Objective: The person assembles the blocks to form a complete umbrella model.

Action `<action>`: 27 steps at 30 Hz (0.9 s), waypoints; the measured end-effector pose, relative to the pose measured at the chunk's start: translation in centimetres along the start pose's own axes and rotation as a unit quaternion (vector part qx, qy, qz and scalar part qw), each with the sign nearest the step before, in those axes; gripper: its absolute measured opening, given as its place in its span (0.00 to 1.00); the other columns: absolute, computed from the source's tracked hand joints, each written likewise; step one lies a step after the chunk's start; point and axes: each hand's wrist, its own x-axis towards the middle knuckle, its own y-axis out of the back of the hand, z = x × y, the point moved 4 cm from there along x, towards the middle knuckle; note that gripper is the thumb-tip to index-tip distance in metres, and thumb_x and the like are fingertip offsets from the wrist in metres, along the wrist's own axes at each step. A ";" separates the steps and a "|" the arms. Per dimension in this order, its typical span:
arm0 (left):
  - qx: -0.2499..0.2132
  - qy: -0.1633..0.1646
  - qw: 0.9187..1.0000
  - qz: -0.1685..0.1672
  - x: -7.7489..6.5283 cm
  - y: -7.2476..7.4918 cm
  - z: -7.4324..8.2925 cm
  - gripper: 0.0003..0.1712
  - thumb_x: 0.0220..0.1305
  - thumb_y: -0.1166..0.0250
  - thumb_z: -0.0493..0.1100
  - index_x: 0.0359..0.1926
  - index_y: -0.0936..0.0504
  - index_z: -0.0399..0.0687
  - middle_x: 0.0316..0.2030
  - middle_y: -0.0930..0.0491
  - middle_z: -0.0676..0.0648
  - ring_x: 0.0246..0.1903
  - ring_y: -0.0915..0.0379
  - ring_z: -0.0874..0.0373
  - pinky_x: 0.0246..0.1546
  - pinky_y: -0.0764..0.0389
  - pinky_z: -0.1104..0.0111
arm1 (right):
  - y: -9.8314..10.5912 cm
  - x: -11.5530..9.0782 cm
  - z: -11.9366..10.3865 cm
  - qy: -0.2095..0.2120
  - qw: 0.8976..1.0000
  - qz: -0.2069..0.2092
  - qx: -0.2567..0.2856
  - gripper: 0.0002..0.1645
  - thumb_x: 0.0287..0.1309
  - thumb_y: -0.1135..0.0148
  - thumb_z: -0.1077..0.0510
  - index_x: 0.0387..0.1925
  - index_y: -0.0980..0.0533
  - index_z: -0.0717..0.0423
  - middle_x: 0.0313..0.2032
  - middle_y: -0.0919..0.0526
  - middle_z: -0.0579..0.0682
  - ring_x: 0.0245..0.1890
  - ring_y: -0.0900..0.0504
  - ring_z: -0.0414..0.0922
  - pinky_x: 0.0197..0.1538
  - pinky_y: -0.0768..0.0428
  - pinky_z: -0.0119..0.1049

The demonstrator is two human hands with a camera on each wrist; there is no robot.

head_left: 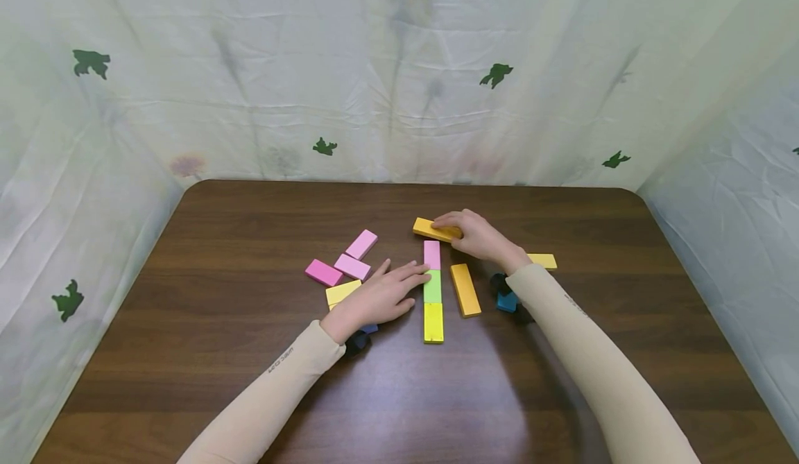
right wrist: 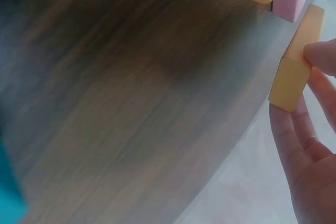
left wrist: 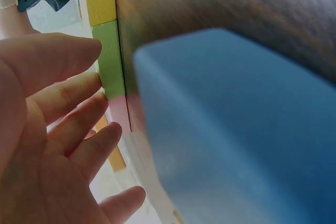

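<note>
A pink block [head_left: 432, 254], a green block [head_left: 433, 288] and a yellow block [head_left: 433, 325] lie end to end in a straight row on the table. My left hand [head_left: 377, 294] has its fingers extended, fingertips right at the side of the green and pink blocks. Between thumb and fingers, my right hand [head_left: 477, 236] pinches an orange block [right wrist: 294, 72] at the far end of that row, lying crosswise past the pink block. Just right of the row is a second orange block [head_left: 465, 290], slightly slanted.
Left of the row lie pink blocks [head_left: 352, 267] and a pale yellow block [head_left: 342, 292]. A blue block [left wrist: 236, 119] sits under my left wrist. Near my right wrist are a teal block [head_left: 507, 302] and another pale yellow block [head_left: 542, 261]. Cloth [head_left: 399, 103] hangs behind the brown table [head_left: 250, 228].
</note>
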 end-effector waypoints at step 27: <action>0.006 -0.008 1.000 0.012 0.0 0.0 0.0 0.28 0.67 0.40 0.41 0.67 0.32 0.43 0.69 0.38 0.47 0.68 0.46 0.50 0.63 0.49 0.41 | -1.5 3.8 -1.4 0.047 0.999 -0.023 0.012 0.28 0.54 0.50 0.76 0.57 0.24 0.61 0.57 0.23 0.55 0.59 0.29 0.52 0.62 0.35 0.46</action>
